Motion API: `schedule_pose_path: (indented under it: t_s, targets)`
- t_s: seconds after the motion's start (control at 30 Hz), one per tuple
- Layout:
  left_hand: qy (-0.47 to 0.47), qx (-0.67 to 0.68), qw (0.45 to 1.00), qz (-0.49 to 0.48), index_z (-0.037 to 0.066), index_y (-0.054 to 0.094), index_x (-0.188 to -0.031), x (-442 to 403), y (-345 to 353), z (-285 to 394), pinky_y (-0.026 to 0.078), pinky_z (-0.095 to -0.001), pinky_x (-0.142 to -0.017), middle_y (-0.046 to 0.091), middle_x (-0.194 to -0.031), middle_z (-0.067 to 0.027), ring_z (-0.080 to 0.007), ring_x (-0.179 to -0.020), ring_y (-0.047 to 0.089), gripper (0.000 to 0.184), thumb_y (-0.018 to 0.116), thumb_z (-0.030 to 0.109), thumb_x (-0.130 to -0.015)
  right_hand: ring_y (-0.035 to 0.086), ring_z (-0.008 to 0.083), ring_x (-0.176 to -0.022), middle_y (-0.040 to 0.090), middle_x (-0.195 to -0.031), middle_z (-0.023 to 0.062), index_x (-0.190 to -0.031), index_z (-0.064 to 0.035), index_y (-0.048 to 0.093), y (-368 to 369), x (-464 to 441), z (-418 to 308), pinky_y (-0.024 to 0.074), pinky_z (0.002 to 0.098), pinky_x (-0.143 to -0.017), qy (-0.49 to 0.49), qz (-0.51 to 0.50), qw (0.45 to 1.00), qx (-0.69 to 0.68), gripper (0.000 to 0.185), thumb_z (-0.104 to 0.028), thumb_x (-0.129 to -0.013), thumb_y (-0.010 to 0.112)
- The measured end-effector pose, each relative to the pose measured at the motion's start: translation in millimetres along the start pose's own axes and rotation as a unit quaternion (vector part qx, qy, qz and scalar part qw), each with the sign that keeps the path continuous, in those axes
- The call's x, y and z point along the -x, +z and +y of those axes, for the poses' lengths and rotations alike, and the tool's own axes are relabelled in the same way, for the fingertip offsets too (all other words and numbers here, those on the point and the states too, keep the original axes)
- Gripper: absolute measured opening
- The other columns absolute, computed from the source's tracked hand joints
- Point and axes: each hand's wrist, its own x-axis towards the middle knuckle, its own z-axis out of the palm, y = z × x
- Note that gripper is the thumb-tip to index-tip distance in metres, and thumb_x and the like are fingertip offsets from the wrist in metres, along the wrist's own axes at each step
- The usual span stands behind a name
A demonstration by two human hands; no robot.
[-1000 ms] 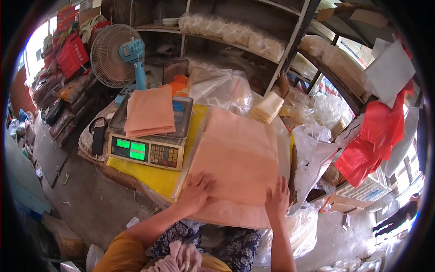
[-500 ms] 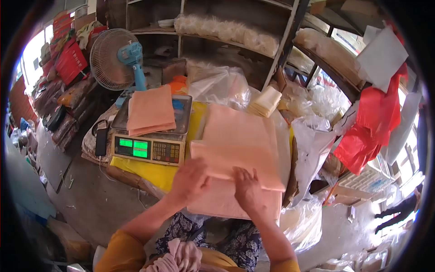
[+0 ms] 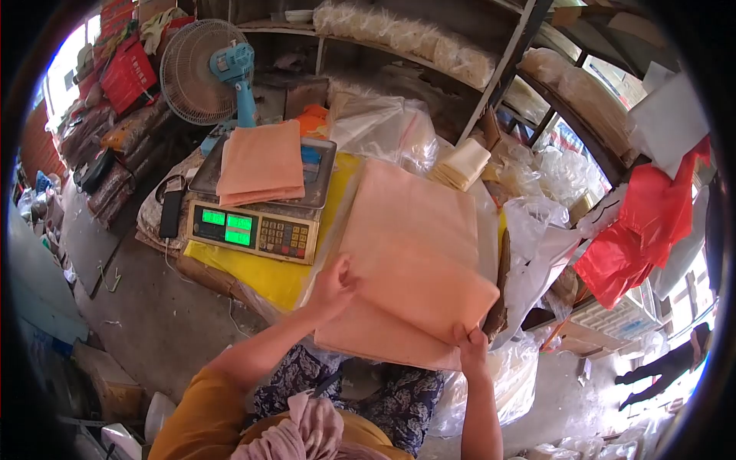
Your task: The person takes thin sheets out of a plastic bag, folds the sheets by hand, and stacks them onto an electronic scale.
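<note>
Just below the middle of the frame, a peach sheet [image 3: 429,290] lies at a slant over a pile [image 3: 376,337] of the same colour, its lower edge running down from left to right across the pile. The right hand [image 3: 472,349], right of centre and low, pinches the sheet's lower right corner between thumb and fingers, and the sheet bulges up a little above that grip. The left hand [image 3: 334,285] is at the sheet's left edge, fingers curled in (whether they grip the edge or only rest against it, I cannot tell). Left of centre stands a scale [image 3: 253,230] with a lit green display; on its pan [image 3: 317,193] lies a smaller stack [image 3: 262,162] of peach pieces, edges slightly uneven. Under the scale shows a yellow cover [image 3: 253,276], and just left of it is a black device [image 3: 171,213] with a cable. A fan [image 3: 231,65] stands in the upper left. Just beyond the pile's upper right corner sits a cream bundle [image 3: 462,162], with clear plastic [image 3: 376,126] to its left. Red bags [image 3: 638,226] hang at the right of the frame, and another person [image 3: 665,368] is partly visible at lower right.
</note>
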Motion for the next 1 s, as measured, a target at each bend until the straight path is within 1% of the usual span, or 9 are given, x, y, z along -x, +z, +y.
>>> schedule_pose_path:
  t_s: [0.2, 0.33, 0.43, 0.53, 0.6, 0.7, 0.93, 0.97, 1.0]
  targets:
    - [0.374, -0.454, 0.807, -0.051, 0.007, 0.042, -0.131, -22, 43, -8, 0.022, -0.0505, -0.108, 0.039, -0.136, -0.0174, -0.0327, -0.129, 0.033, 0.071, 0.061, 0.049, -0.078, 0.063, 0.0282, -0.075, 0.064, -0.078, 0.0189, -0.098, 0.0035, 0.060, 10, -43, 30, 0.0470, 0.0360, -0.069, -0.007, 0.037, 0.999, -0.008, 0.025, -0.017, -0.083, 0.058]
    - [0.363, -0.482, 0.794, -0.075, 0.006, 0.043, -0.130, -21, 49, -17, 0.017, -0.0548, -0.108, 0.042, -0.133, -0.0180, -0.0326, -0.128, 0.034, 0.075, 0.056, 0.056, -0.077, 0.059, 0.0338, -0.099, 0.060, -0.106, 0.0233, -0.116, -0.0010, 0.055, 4, -40, -17, 0.0459, 0.0386, -0.082, 0.048, 0.035, 0.993, 0.107, 0.038, -0.019, -0.082, 0.060]
    - [0.342, -0.480, 0.795, -0.142, 0.003, 0.045, -0.128, -23, 47, -10, 0.021, -0.0532, -0.107, 0.042, -0.132, -0.0191, -0.0327, -0.128, 0.033, 0.076, 0.058, 0.056, -0.075, 0.041, 0.0382, -0.122, 0.041, -0.134, 0.0241, -0.133, -0.0075, 0.040, 13, -37, -34, 0.0378, 0.0454, -0.096, -0.216, 0.217, 0.910, 0.280, 0.057, -0.026, -0.083, 0.060]
    - [0.324, -0.477, 0.773, -0.264, 0.001, 0.047, -0.123, -30, 53, 8, 0.033, -0.0501, -0.100, 0.047, -0.125, -0.0191, -0.0343, -0.119, 0.044, 0.067, 0.057, 0.049, -0.078, 0.022, 0.0382, -0.134, 0.025, -0.145, 0.0215, -0.140, -0.0038, 0.027, 19, -45, -11, 0.0238, 0.0428, -0.108, -0.162, 0.000, 0.859, 0.486, 0.063, -0.029, -0.089, 0.053]
    - [0.395, -0.439, 0.749, -0.299, 0.001, 0.048, -0.121, -38, 63, -4, 0.041, -0.0471, -0.094, 0.049, -0.122, -0.0188, -0.0343, -0.110, 0.051, 0.052, 0.051, 0.035, -0.083, 0.021, 0.0349, -0.136, 0.029, -0.143, 0.0205, -0.139, -0.0023, 0.029, 20, -54, -9, 0.0216, 0.0426, -0.109, -0.086, -0.024, 0.894, 0.438, 0.061, -0.035, -0.091, 0.047]
    - [0.478, -0.457, 0.704, -0.261, 0.002, 0.047, -0.123, -35, 67, -7, 0.045, -0.0419, -0.092, 0.049, -0.124, -0.0185, -0.0319, -0.108, 0.054, 0.041, 0.043, 0.021, -0.086, 0.036, 0.0258, -0.128, 0.039, -0.137, 0.0145, -0.138, -0.0014, 0.033, 13, -82, 79, 0.0302, 0.0385, -0.104, -0.070, 0.063, 0.968, -0.233, 0.055, -0.030, -0.093, 0.047]
    - [0.240, -0.114, 0.964, 0.022, 0.005, 0.042, -0.131, -46, -65, 84, 0.045, -0.0357, -0.086, 0.054, -0.118, -0.0154, -0.0298, -0.105, 0.055, 0.046, 0.048, 0.017, -0.086, 0.054, 0.0206, -0.103, 0.054, -0.120, 0.0096, -0.131, 0.0003, 0.042, 17, -60, 36, 0.0442, 0.0293, -0.087, -0.004, 0.130, 0.915, -0.383, 0.041, -0.011, -0.092, 0.048]
    - [0.392, -0.037, 0.911, 0.120, 0.007, 0.042, -0.131, -86, -86, 60, 0.044, -0.0307, -0.085, 0.055, -0.115, -0.0129, -0.0212, -0.104, 0.053, 0.049, 0.050, 0.012, -0.083, 0.055, 0.0203, -0.103, 0.055, -0.119, 0.0102, -0.129, 0.0007, 0.044, 20, -51, 24, 0.0441, 0.0294, -0.088, -0.028, 0.154, 0.949, -0.275, 0.039, -0.012, -0.092, 0.048]
    - [0.225, 0.008, 0.967, 0.118, 0.005, 0.045, -0.129, -58, -126, 103, 0.044, -0.0272, -0.080, 0.054, -0.113, -0.0093, -0.0147, -0.099, 0.052, 0.048, 0.052, 0.009, -0.081, 0.055, 0.0200, -0.102, 0.057, -0.117, 0.0107, -0.127, 0.0011, 0.046, 22, -47, 18, 0.0439, 0.0296, -0.088, -0.053, 0.175, 0.969, -0.163, 0.038, -0.012, -0.091, 0.048]
